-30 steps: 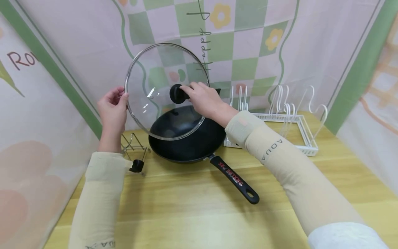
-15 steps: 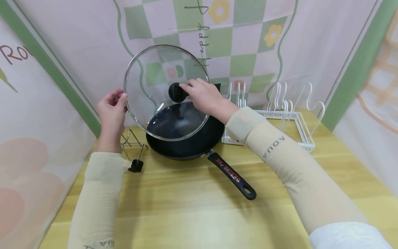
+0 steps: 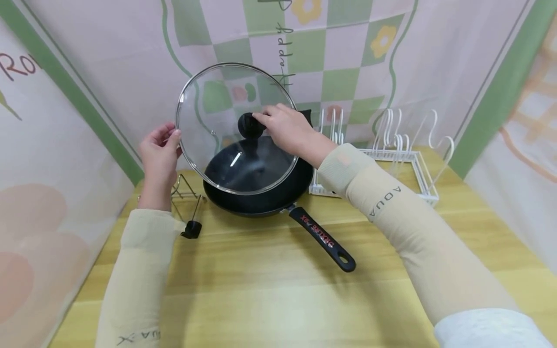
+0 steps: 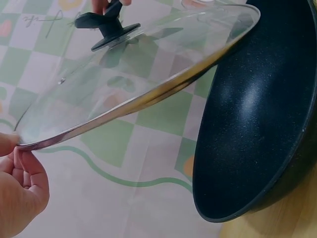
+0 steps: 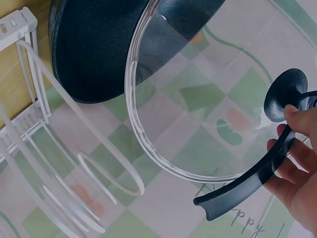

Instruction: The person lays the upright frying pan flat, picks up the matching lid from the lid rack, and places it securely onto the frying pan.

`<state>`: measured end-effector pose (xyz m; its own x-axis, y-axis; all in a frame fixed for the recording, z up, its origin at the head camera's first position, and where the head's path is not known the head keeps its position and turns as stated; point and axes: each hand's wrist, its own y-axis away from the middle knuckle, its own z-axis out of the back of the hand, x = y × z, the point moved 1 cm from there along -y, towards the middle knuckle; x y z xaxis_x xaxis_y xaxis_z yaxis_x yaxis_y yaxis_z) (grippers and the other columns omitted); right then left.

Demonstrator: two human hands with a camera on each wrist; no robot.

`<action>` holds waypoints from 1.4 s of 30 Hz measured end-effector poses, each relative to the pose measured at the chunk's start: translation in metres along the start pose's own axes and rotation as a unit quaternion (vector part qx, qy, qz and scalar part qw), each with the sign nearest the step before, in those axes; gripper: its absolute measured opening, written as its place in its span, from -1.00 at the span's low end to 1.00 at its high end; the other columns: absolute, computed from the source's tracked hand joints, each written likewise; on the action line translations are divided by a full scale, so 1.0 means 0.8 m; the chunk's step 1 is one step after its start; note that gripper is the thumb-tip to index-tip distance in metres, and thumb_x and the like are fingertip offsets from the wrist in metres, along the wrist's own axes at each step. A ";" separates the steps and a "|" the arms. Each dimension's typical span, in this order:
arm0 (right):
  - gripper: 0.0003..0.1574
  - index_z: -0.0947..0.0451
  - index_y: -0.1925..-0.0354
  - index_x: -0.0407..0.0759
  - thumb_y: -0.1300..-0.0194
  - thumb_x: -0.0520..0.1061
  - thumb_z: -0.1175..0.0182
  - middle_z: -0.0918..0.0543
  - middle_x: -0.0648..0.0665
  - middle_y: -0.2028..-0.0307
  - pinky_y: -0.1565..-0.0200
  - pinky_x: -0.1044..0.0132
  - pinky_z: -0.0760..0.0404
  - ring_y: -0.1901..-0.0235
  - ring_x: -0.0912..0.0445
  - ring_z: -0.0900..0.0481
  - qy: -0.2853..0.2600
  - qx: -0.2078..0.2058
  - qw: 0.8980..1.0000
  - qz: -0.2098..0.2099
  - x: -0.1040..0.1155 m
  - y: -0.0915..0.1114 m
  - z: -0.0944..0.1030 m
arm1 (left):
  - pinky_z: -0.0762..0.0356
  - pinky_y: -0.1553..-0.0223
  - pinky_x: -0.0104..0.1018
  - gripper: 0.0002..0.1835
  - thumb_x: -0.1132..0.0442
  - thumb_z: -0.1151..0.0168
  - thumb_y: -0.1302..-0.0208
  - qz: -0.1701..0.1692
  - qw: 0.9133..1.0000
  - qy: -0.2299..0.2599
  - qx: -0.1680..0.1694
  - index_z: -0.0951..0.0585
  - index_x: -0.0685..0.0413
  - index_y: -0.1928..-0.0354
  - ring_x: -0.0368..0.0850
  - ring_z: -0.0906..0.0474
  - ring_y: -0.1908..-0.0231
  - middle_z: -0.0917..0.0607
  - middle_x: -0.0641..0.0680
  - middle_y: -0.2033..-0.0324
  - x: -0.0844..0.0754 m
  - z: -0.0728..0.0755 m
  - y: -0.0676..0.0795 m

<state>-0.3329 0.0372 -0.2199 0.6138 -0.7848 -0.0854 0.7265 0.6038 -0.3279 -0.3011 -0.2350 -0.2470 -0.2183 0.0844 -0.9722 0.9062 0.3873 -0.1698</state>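
Note:
A round glass lid (image 3: 213,113) with a metal rim is held tilted up, overlapping the back of a black frying pan (image 3: 261,205) in the head view. My left hand (image 3: 158,152) pinches the lid's left rim between thumb and fingers. My right hand (image 3: 287,130) grips the black lid handle (image 5: 260,181), which has a round base and a long curved grip. The left wrist view has the lid edge-on, with the pan's dark inside (image 4: 252,109) bare beside it. The pan stands on the wooden table, its long handle (image 3: 322,237) pointing toward the front right.
A white rack (image 3: 428,186) with upright curved dividers stands right of the pan, partly behind my right forearm. To the left is a small metal wire stand (image 3: 184,195) with a black piece (image 3: 191,229) at its front. A patterned cloth (image 3: 344,84) hangs behind the table.
The head view has shifted slightly. Relative to the pan, the lid and both hands now sit a little lower in the picture. Both hands keep their hold on the lid.

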 end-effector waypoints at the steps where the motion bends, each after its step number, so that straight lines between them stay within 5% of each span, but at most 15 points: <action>1: -0.39 -0.36 -0.46 -0.22 -0.53 -0.24 -0.16 -0.50 -0.30 -0.29 -0.24 0.01 -0.51 -0.23 -0.19 -0.46 -0.002 0.002 1.000 0.000 0.000 0.001 0.000 | -0.61 0.08 -0.48 -0.81 0.39 -0.23 -0.45 0.004 1.000 0.001 0.001 -0.63 0.11 -0.04 -0.22 -0.49 0.12 -0.60 0.02 0.09 0.002 0.000 0.000; 16: -0.39 -0.33 -0.49 -0.17 -0.55 -0.21 -0.13 -0.47 -0.26 -0.31 -0.21 -0.02 -0.54 -0.30 -0.16 -0.39 -0.010 0.039 0.999 -0.027 -0.003 0.006 -0.009 | -0.56 -0.14 -0.31 -0.69 0.34 -0.21 -0.48 0.032 0.999 -0.024 0.010 -0.58 0.17 -0.20 -0.24 -0.51 0.07 -0.59 -0.01 0.07 0.021 -0.003 0.000; 28: -0.41 -0.33 -0.49 -0.16 -0.58 -0.19 -0.10 -0.49 -0.25 -0.28 -0.19 -0.01 -0.55 -0.30 -0.14 -0.38 -0.012 0.072 0.997 -0.037 0.000 0.001 -0.011 | -0.58 0.16 -0.51 -0.82 0.41 -0.20 -0.46 0.066 0.997 0.024 0.010 -0.62 0.11 -0.03 -0.25 -0.48 0.16 -0.57 0.00 0.12 0.033 0.000 -0.008; 42: -0.41 -0.32 -0.50 -0.15 -0.59 -0.19 -0.08 -0.48 -0.24 -0.26 -0.14 0.02 -0.58 -0.27 -0.13 -0.38 -0.016 0.084 0.996 -0.036 0.000 -0.005 -0.016 | -0.55 0.19 -0.52 -0.87 0.39 -0.18 -0.48 0.096 0.995 0.030 0.009 -0.63 0.08 0.03 -0.23 -0.49 0.19 -0.55 -0.03 0.15 0.040 0.002 -0.014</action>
<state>-0.3399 0.0329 -0.2302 0.5655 -0.8239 -0.0366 0.8089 0.5628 -0.1702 -0.3173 -0.2380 -0.2762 -0.0606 0.2101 -0.9758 0.9396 0.3420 0.0153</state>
